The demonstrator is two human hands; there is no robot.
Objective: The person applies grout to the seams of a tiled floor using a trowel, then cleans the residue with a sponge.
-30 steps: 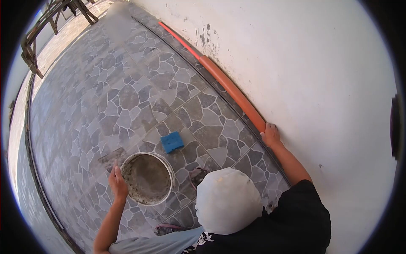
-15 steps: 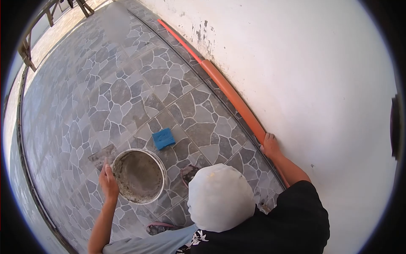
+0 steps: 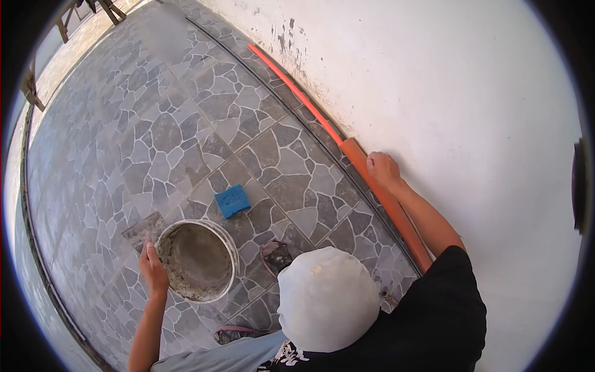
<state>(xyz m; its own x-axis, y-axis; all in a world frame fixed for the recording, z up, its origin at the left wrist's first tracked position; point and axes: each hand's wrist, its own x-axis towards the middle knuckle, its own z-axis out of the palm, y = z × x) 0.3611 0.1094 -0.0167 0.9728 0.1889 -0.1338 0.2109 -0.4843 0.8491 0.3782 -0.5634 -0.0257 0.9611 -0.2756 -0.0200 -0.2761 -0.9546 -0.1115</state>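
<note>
My left hand [image 3: 153,270] holds a flat, grey, mortar-smeared trowel [image 3: 144,231] beside the left rim of a round white bucket [image 3: 234,260]. Grey wet mix [image 3: 201,260] lies inside the bucket. On the right, my right hand [image 3: 384,170] is closed, with its curled fingers at the wall-side edge of a wide orange bar [image 3: 390,208]. What those fingers grip is hidden. A thinner bright red-orange strip [image 3: 296,90] extends from the bar's far end along the foot of the wall.
A blue sponge-like block [image 3: 232,201] lies on the stone-patterned floor [image 3: 167,133]. The white wall [image 3: 471,111] rises on the right. A dark thin rail [image 3: 273,96] runs beside the strip. A white-covered head [image 3: 328,297] and sandaled feet show below; wooden legs [image 3: 111,11] stand top left.
The wide orange bar has shifted back toward the body, exposing more of the thin strip. My right hand has moved farther forward along the wall. My left hand and the trowel have shifted slightly left.
</note>
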